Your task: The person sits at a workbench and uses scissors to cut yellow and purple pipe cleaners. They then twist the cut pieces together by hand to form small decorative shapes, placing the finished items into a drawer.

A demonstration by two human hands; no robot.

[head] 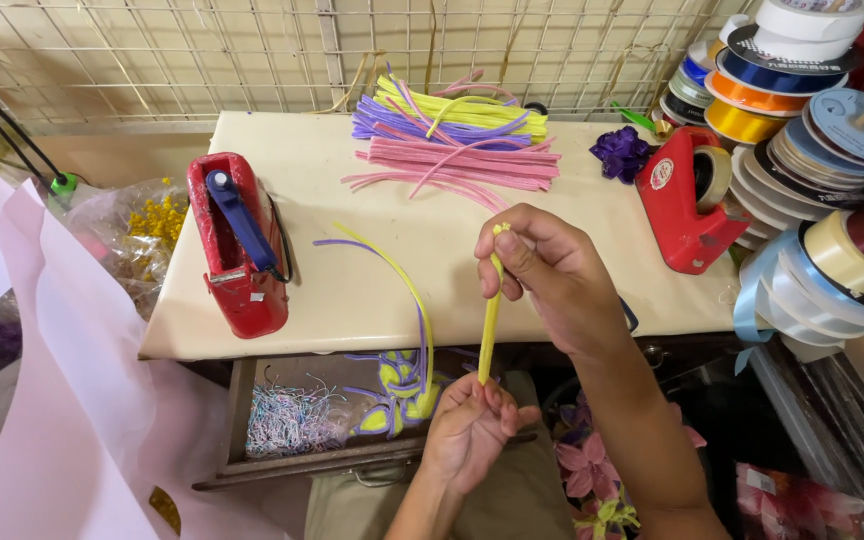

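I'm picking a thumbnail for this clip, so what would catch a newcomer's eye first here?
First, the two hands at centre: the right hand pinches the top of a yellow pipe cleaner and the left hand grips its bottom end. Behind them, a bright pile of pipe cleaners in yellow, purple and pink lies at the table's far edge. Two red tape dispensers flank the hands, one left, one right.

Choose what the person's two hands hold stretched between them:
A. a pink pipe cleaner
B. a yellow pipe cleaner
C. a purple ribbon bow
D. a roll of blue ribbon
B: the right hand pinches the top end and the left hand grips the bottom end of one yellow pipe cleaner, held upright in front of the table.
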